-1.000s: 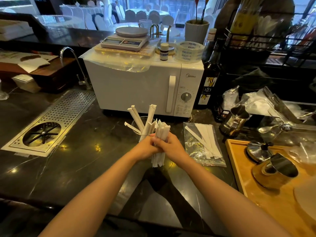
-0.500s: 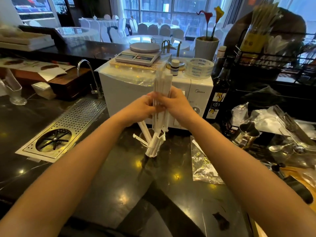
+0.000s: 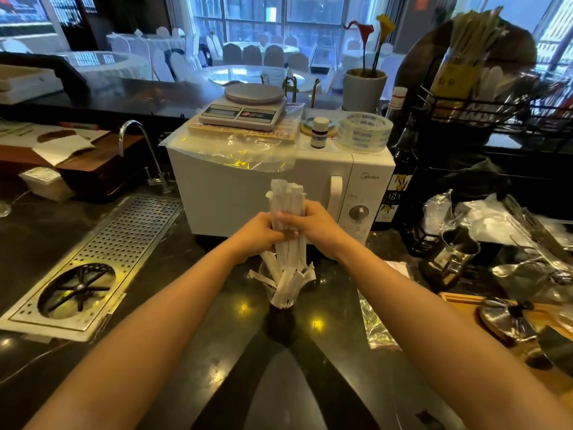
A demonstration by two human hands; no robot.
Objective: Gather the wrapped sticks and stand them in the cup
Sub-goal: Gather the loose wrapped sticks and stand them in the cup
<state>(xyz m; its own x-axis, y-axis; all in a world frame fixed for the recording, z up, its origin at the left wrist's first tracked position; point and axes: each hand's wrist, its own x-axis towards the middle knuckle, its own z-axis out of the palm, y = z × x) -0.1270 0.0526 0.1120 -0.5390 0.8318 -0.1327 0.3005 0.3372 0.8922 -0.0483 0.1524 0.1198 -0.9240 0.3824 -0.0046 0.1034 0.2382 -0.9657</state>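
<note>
A bundle of white paper-wrapped sticks (image 3: 286, 200) stands upright between both hands in front of the microwave. My left hand (image 3: 259, 232) and my right hand (image 3: 311, 223) are closed around its middle from either side. The bundle's lower ends reach down into a clear cup (image 3: 280, 297) on the dark counter. Several other wrapped sticks (image 3: 263, 278) lean out of the cup at angles. The cup is mostly hidden by the sticks.
A white microwave (image 3: 356, 169) with a scale (image 3: 243, 110) on top stands just behind. A perforated metal drain tray (image 3: 93, 262) lies left. A crinkled plastic bag (image 3: 376, 324) lies right of the cup, with a metal pitcher (image 3: 454, 256) and wooden tray (image 3: 465, 308) beyond.
The bundle was raised from counter height to upright over the cup, then lowered. Its lower ends now sit among the sticks in the cup. Both hands kept hold.
</note>
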